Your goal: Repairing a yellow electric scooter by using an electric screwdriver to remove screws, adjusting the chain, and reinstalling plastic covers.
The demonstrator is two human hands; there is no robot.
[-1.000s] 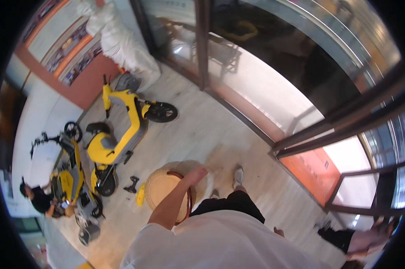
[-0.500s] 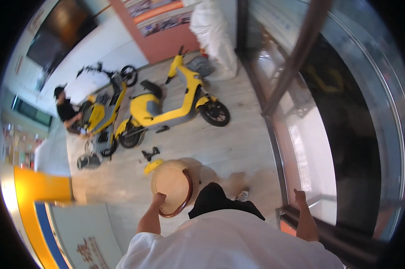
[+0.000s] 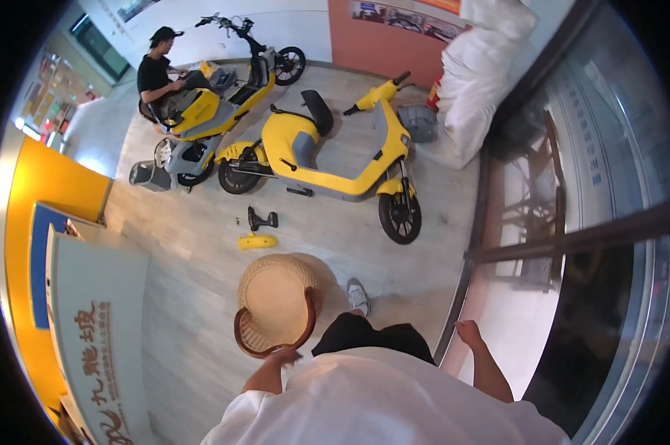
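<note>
My left hand (image 3: 283,357) hangs low beside a round wicker chair (image 3: 275,293) with a reddish-brown curved rail. Its fingers look loosely apart, and it overlaps the rail's near edge in the picture; whether it touches cannot be told. My right hand (image 3: 468,334) is held out to the right with its fingers curled in, and nothing shows in it. That hand is nearest the dark-framed glass partition. Beyond the chair, a yellow curved part (image 3: 258,242) and a black cordless drill (image 3: 262,219) lie on the floor.
A yellow electric scooter (image 3: 327,163) stands ahead. Behind it is a second yellow scooter (image 3: 216,115), partly stripped, with a seated person (image 3: 157,78) in black beside it. A white-draped object (image 3: 483,74) stands far right. At left is a pale counter (image 3: 97,297); glass panels (image 3: 594,133) run along the right.
My view has turned, so the chair, scooters and counter appear shifted and rotated. My left hand is now at the chair's rail instead of over its left side. One shoe shows further forward.
</note>
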